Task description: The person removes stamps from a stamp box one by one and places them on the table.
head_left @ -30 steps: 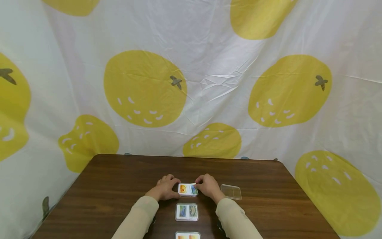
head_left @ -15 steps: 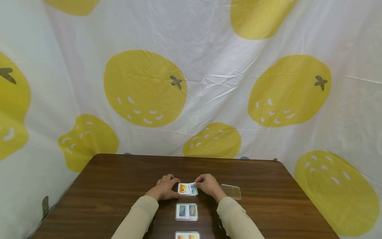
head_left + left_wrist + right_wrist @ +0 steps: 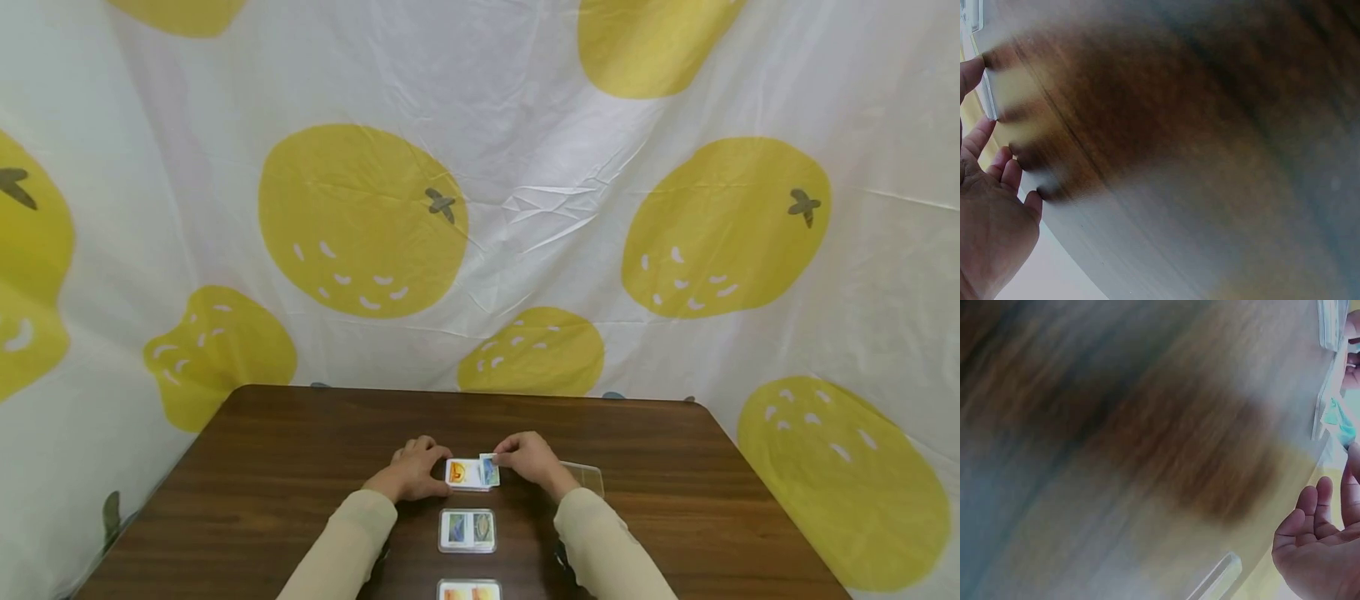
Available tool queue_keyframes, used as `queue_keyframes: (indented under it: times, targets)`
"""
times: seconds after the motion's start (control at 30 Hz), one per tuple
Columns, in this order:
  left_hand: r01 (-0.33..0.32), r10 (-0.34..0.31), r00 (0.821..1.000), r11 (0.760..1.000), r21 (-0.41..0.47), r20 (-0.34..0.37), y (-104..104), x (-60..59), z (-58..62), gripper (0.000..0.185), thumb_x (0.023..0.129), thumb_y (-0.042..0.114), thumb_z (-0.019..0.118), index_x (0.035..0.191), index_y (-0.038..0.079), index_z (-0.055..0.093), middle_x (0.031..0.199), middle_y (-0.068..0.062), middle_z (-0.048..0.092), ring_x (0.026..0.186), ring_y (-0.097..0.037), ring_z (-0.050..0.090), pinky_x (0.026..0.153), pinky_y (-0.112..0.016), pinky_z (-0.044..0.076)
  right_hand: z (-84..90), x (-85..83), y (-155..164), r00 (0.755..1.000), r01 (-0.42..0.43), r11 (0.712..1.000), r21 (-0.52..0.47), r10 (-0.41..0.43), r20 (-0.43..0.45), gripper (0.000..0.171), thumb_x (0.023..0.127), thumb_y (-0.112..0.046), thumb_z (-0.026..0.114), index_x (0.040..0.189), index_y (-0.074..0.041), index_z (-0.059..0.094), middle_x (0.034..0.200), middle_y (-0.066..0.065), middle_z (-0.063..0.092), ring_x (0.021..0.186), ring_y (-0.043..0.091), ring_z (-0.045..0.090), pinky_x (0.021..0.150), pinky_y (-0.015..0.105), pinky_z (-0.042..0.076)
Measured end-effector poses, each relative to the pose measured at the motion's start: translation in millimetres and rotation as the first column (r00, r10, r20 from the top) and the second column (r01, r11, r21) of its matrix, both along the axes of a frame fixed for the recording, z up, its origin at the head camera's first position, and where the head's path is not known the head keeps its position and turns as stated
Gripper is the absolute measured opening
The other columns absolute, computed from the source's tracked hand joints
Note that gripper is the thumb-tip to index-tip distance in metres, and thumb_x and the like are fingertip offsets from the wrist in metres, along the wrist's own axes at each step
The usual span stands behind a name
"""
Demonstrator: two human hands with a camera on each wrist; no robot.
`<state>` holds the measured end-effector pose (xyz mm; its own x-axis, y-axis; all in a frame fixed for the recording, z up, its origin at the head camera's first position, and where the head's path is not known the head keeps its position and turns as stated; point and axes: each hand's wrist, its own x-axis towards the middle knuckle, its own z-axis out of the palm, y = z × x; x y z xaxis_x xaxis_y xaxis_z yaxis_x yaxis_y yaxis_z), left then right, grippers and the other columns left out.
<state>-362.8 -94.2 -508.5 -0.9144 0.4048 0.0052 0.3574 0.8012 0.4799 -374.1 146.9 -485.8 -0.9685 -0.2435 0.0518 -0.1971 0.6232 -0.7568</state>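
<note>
Clock centred on the far case (image 3: 468, 489), 12 pointing away from the person, head view. We have it flat on the table (image 3: 645, 442), mid-width, just ahead of both hands.

Left hand (image 3: 411, 472) at 9: thumb on the near-left corner, forefinger on the far-left corner, holding the case between them with a wide gap. We see the other fingers bent toward the tabletop beside it, confirmed in the left wrist view.

Right hand (image 3: 531, 458) at 2: thumb and forefinger pinching the blue-green card (image 3: 490, 473) by its upper right part; we see the other three fingers clear of it in the right wrist view. The card sits at the case's 3 side, far end poking past the far edge. We can't tell how much of it is lifted.

Orange card (image 3: 457, 472) lies in the case's 9 half, white strip between it and the pinched card.

Straight down at 6: middle case (image 3: 468, 549), well apart from the far one, two pictures side by side, blue-green left, paler oval right. Further along 6: near case (image 3: 469, 582), cut by the frame, two orange-yellow pictures.

At 3: clear plastic piece (image 3: 591, 477) on the wood, partly behind the right wrist. Backdrop at 12: white cloth (image 3: 517, 250) with big yellow fruit prints. We note cream sleeves (image 3: 611, 546) on both arms.
</note>
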Motion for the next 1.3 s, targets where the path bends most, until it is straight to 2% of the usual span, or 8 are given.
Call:
queue_keyframes:
  times: [0.1, 0.37, 0.6, 1.0, 1.3]
  targets:
    - [0.0, 0.001, 1.0, 1.0, -0.019, 0.008, 0.5, 2.7, 5.1, 0.055, 0.083, 0.035, 0.076, 0.13, 0.011, 0.058, 0.133, -0.016, 0.044, 0.125, -0.037, 0.038, 0.106, -0.056, 0.028, 1.2, -1.4, 3.7, 1.0, 0.01, 1.0, -0.018, -0.009, 0.022, 0.007, 0.085, -0.011, 0.076, 0.085, -0.004, 0.073, 0.081, 0.0, 0.065, 0.076, 0.015, 0.053, 0.071, 0.032, 0.044]
    - [-0.004, 0.004, 1.0, 1.0, -0.003, 0.019, 1.7, 6.7, 12.1, 0.053, 0.082, 0.032, 0.079, 0.127, 0.012, 0.06, 0.131, -0.015, 0.045, 0.124, -0.037, 0.04, 0.105, -0.057, 0.029, 9.7, 0.2, 14.9, 0.998, 0.005, 0.999, -0.053, -0.001, 0.06, 0.009, 0.086, -0.01, 0.075, 0.086, -0.002, 0.072, 0.082, -0.001, 0.065, 0.077, 0.015, 0.052, 0.071, 0.031, 0.043]
    - [-0.005, 0.005, 1.0, 1.0, -0.002, 0.019, 0.9, 7.3, 11.6, 0.053, 0.083, 0.032, 0.078, 0.128, 0.011, 0.06, 0.131, -0.015, 0.045, 0.124, -0.037, 0.04, 0.105, -0.057, 0.029, 17.8, -0.6, 26.1, 0.999, -0.003, 1.0, -0.031, 0.004, 0.054, 0.009, 0.088, -0.011, 0.073, 0.088, -0.001, 0.073, 0.084, 0.001, 0.067, 0.079, 0.015, 0.054, 0.074, 0.033, 0.045]
    - [-0.006, 0.007, 1.0, 1.0, -0.01, 0.027, 1.2, 7.8, 13.3, 0.053, 0.082, 0.033, 0.079, 0.128, 0.013, 0.06, 0.132, -0.015, 0.045, 0.125, -0.037, 0.039, 0.105, -0.057, 0.029, 19.0, 1.6, 32.8, 0.992, 0.039, 0.999, -0.015, -0.036, 0.119, 0.009, 0.09, -0.013, 0.072, 0.088, -0.005, 0.073, 0.086, -0.001, 0.067, 0.083, 0.017, 0.055, 0.082, 0.04, 0.046]
    - [-0.012, 0.012, 0.999, 1.0, -0.012, 0.037, 2.0, 6.0, 12.8, 0.054, 0.083, 0.034, 0.078, 0.129, 0.013, 0.06, 0.131, -0.015, 0.045, 0.124, -0.037, 0.039, 0.106, -0.056, 0.028, 19.1, 4.7, 34.7, 0.99, 0.004, 1.0, -0.026, 0.0, 0.143, 0.01, 0.09, -0.014, 0.072, 0.089, -0.003, 0.072, 0.087, 0.0, 0.067, 0.085, 0.017, 0.056, 0.084, 0.041, 0.046]
